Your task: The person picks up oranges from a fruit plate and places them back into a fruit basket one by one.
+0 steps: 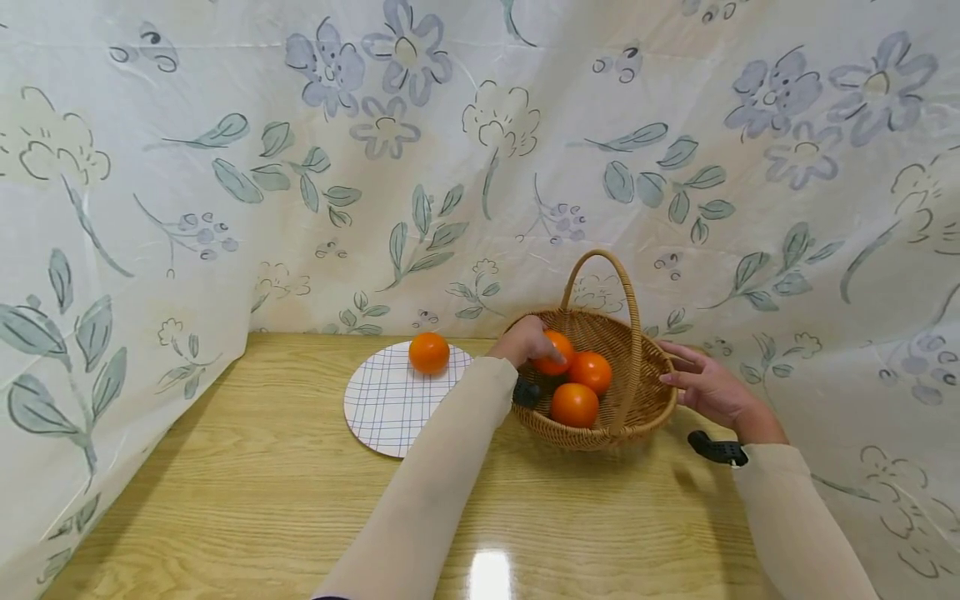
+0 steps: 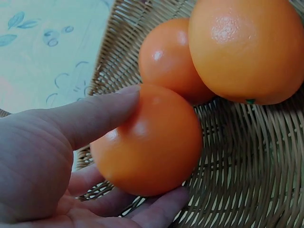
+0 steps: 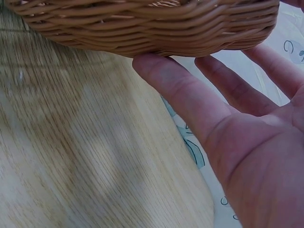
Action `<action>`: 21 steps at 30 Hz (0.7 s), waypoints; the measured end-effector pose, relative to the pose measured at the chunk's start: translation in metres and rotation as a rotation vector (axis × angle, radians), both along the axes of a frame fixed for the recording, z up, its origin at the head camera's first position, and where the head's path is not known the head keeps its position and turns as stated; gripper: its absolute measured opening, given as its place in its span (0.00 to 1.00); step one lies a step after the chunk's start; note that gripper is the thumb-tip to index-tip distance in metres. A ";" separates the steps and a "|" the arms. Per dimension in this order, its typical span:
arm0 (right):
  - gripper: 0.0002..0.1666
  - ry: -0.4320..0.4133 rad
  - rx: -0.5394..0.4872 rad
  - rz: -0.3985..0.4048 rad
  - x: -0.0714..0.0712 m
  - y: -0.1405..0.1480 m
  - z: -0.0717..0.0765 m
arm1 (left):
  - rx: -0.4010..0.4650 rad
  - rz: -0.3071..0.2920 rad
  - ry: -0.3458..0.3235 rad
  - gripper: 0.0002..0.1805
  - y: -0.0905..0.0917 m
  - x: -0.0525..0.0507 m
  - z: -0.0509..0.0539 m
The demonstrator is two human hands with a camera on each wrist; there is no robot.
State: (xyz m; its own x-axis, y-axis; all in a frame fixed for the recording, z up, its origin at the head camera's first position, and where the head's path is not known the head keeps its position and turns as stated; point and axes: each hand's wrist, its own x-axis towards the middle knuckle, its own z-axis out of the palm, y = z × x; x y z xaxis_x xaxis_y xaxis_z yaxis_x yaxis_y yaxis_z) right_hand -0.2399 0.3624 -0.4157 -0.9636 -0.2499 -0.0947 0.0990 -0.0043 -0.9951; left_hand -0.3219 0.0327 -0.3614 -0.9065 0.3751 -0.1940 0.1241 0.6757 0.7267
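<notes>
In the head view, my left hand [image 1: 522, 340] reaches over the left rim of a wicker basket [image 1: 648, 408] with a tall arched handle. It grips an orange [image 2: 152, 142] inside, thumb on its upper side and fingers curled beneath, as the left wrist view shows. Two more oranges lie beside it: a nearer one [image 1: 574, 405] and another [image 1: 591, 372]. At the basket's right side, my right hand [image 1: 708, 387] touches the wicker with its thumb and fairly straight fingers. The right wrist view shows the thumb [image 3: 175, 90] against the basket's side.
Left of the basket lies a round white mat with a blue grid [image 1: 382, 400]; a single orange [image 1: 429, 353] sits on its far part. A wooden table [image 1: 247, 483] carries everything. Floral cloth [image 1: 450, 167] hangs behind and along both sides.
</notes>
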 end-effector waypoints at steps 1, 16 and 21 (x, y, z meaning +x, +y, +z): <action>0.48 0.002 0.001 0.003 0.000 0.000 0.000 | -0.002 0.001 -0.005 0.38 0.000 -0.001 0.000; 0.47 -0.014 0.019 -0.002 -0.002 0.000 0.003 | 0.394 0.016 -0.228 0.40 -0.008 -0.002 0.003; 0.46 -0.005 0.024 0.013 -0.001 0.001 0.004 | 0.496 -0.012 -0.236 0.40 -0.016 0.000 0.006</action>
